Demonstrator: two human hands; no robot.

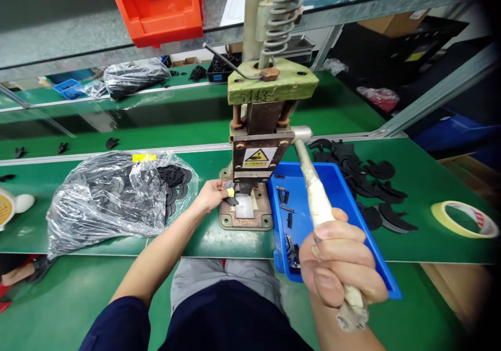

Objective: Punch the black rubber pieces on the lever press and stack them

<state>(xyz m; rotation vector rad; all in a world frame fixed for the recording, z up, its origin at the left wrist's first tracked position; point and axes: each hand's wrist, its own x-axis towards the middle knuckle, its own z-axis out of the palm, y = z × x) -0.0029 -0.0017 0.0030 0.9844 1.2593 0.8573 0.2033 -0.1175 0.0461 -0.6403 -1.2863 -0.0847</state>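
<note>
A hand press (274, 91) with a green top plate and a warning label stands in the middle of the bench. My right hand (344, 259) is wrapped round its lever (312, 181), which is covered in pale tape and slants down toward me. At the foot of the press, my left hand (212, 195) pinches a dark curved plastic piece (231, 201) at the left side of the metal base plate (245, 207), under the ram. Something yellow shows at the fingertips of that hand. How far the piece reaches under the ram is partly hidden.
A clear plastic bag (105, 197) of dark curved pieces lies left of the press. To the right are a blue tray (340, 176) with small black parts, a pile of curved black pieces (379, 194) and a tape roll (440, 218). An orange bin (168, 30) sits overhead.
</note>
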